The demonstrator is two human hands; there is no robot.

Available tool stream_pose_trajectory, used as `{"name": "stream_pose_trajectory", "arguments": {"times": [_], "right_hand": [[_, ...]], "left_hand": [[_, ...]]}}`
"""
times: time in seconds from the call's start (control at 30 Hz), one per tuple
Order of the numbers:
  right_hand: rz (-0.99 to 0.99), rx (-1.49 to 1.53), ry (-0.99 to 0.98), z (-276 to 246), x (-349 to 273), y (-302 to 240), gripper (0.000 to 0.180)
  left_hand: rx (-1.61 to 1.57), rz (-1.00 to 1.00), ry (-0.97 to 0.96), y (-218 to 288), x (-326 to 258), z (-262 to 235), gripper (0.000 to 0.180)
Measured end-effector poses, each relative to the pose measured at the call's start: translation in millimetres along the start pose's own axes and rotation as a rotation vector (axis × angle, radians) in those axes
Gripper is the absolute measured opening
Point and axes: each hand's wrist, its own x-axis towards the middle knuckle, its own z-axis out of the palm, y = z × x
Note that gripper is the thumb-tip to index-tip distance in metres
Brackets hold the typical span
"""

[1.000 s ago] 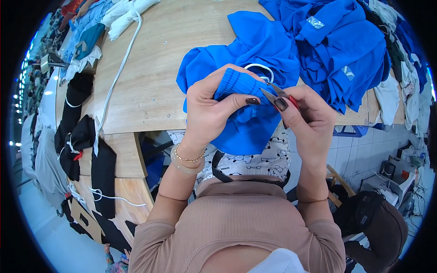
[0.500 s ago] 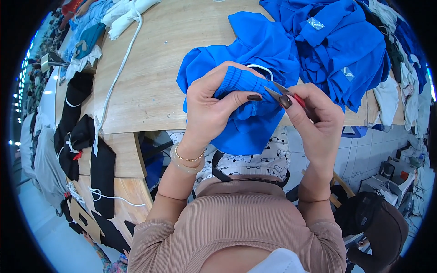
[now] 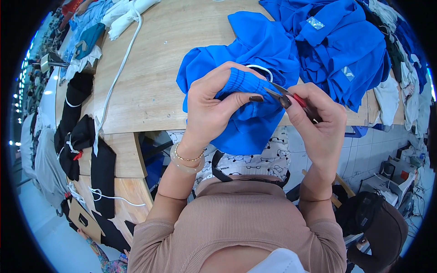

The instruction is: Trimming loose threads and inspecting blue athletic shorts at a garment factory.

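The left hand [image 3: 207,105] pinched the gathered blue waistband [image 3: 245,82], apparently steadying its edge. Just beyond those fingertips, the right hand [image 3: 317,117] gripped red-handled snips [image 3: 299,100], angled so the parted blades [image 3: 279,88] met the fabric side.

One pair of red-handled snips [image 3: 298,100], one blue garment [image 3: 259,48], two bracelets [image 3: 189,159], two shiny patches [image 3: 315,23] and one blue heap [image 3: 346,43], its pieces hard to count, were visible.
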Motion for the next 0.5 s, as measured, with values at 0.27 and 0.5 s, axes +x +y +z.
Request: {"name": "stream_pose_trajectory", "arguments": {"times": [0.27,0.5], "right_hand": [[0.211,0.387,-0.017,6.8,2.5,12.7,0.024],[0.262,0.494,-0.128,10.7,3.7,31.0,0.037]], "left_hand": [[-0.104,-0.035,0.016,1.7,-0.5,1.7,0.019],[-0.03,0.002,-0.025,-0.3,1.5,1.4,0.019]]}}
